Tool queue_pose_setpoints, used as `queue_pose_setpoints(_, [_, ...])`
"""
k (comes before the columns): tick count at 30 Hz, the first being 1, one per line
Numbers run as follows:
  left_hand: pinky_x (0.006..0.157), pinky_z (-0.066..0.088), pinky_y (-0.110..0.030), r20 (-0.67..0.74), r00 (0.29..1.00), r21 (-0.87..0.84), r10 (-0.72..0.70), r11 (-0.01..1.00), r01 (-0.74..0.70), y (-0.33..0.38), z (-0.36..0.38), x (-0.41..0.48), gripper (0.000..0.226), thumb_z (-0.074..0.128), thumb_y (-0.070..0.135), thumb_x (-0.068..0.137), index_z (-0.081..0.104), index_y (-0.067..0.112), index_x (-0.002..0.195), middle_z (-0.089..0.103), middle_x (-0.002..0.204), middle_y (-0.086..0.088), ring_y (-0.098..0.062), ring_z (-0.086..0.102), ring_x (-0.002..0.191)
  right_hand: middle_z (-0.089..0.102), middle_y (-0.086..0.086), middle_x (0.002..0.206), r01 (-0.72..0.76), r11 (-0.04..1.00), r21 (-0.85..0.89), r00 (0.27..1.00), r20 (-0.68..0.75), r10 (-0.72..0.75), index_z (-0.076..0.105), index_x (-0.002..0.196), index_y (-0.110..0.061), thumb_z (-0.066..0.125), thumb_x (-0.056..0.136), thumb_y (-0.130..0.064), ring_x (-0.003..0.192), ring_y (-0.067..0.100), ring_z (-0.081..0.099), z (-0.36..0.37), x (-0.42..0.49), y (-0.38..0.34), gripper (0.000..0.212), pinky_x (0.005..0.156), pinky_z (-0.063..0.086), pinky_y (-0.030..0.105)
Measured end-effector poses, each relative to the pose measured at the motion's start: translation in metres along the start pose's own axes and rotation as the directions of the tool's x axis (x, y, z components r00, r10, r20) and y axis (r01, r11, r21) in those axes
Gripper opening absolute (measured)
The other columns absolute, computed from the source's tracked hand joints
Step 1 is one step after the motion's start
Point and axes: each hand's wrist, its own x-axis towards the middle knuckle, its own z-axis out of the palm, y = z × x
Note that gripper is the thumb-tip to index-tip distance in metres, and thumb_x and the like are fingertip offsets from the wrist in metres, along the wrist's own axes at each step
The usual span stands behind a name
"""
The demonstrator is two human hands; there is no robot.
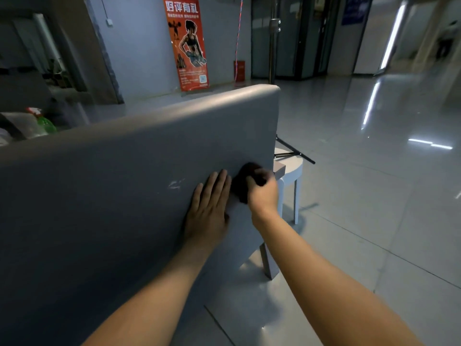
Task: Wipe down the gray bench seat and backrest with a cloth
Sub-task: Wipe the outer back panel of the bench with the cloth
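The gray backrest (129, 171) of the bench fills the left and middle of the view, seen from its rear side; the seat is hidden behind it. My left hand (209, 208) lies flat on the panel with straight fingers. Just to its right, my right hand (264, 188) grips a dark bunched cloth (243, 182) and presses it against the backrest near its right edge. A pale scuff mark (175, 183) shows on the panel left of my left hand.
A white stool (291, 176) with a brown block on it stands right beyond the backrest's right edge, with black rods (294, 152) behind it. A gray bench leg (268, 260) stands on the glossy tiled floor. A green spray bottle (43, 122) sits far left. An orange poster (187, 43) hangs behind.
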Motion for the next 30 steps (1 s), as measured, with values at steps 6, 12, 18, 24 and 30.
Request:
queue_pose_setpoints(6, [0.124, -0.012, -0.041, -0.042, 0.999, 0.017, -0.031, 0.999, 0.032, 0.004, 0.014, 0.002, 0.1, 0.063, 0.034, 0.082, 0.007, 0.014, 0.163, 0.001, 0.171, -0.002, -0.02, -0.002, 0.157, 0.055, 0.007, 0.124, 0.265, 0.963, -0.036, 0.962, -0.051, -0.267, 0.054, 0.123, -0.013, 0.057, 0.092, -0.003, 0.114, 0.019, 0.054, 0.031, 0.018, -0.014, 0.033, 0.104, 0.044, 0.032])
queue_pose_setpoints(12, [0.124, -0.011, -0.042, -0.078, 0.997, 0.042, 0.018, 0.999, -0.015, 0.001, 0.021, 0.001, 0.095, 0.061, 0.035, 0.085, 0.011, 0.018, 0.163, -0.001, 0.171, -0.003, -0.022, -0.005, 0.157, 0.049, 0.015, 0.135, -0.078, 0.994, -0.072, 0.987, -0.148, 0.066, 0.05, 0.135, -0.002, 0.05, 0.085, 0.011, 0.127, 0.03, 0.048, 0.024, 0.002, 0.076, 0.052, 0.115, 0.035, 0.039])
queue_pose_setpoints(18, [0.125, -0.009, -0.044, -0.042, 0.999, 0.022, 0.018, 1.0, -0.017, 0.008, 0.023, -0.007, 0.093, 0.061, 0.029, 0.083, 0.014, 0.019, 0.163, 0.0, 0.171, -0.005, -0.024, -0.005, 0.157, 0.044, 0.009, 0.14, -0.311, 0.949, -0.051, 0.943, -0.144, 0.301, 0.048, 0.138, -0.009, 0.047, 0.095, -0.003, 0.126, 0.03, 0.049, 0.011, 0.005, 0.086, 0.043, 0.111, 0.041, 0.04])
queue_pose_setpoints(24, [0.125, -0.01, -0.045, 0.052, 0.998, 0.027, 0.033, 0.999, -0.034, 0.02, 0.037, -0.032, 0.091, 0.057, 0.035, 0.09, 0.005, 0.017, 0.163, -0.01, 0.17, -0.007, -0.028, -0.008, 0.157, 0.057, 0.009, 0.129, 0.049, 0.996, -0.069, 0.998, -0.037, -0.052, 0.053, 0.13, -0.011, 0.054, 0.09, -0.006, 0.121, 0.023, 0.054, 0.014, 0.02, 0.047, 0.041, 0.109, 0.043, 0.035])
queue_pose_setpoints(30, [0.125, -0.007, -0.048, 0.088, 0.995, 0.039, 0.054, 0.998, -0.057, 0.036, 0.065, -0.056, 0.092, 0.062, 0.042, 0.09, 0.011, 0.019, 0.163, -0.004, 0.171, -0.008, -0.031, -0.004, 0.157, 0.045, 0.02, 0.14, -0.057, 0.923, -0.382, 0.998, -0.038, 0.046, 0.045, 0.138, 0.001, 0.046, 0.092, 0.001, 0.131, 0.039, 0.04, -0.012, 0.028, 0.113, 0.046, 0.111, 0.035, 0.046])
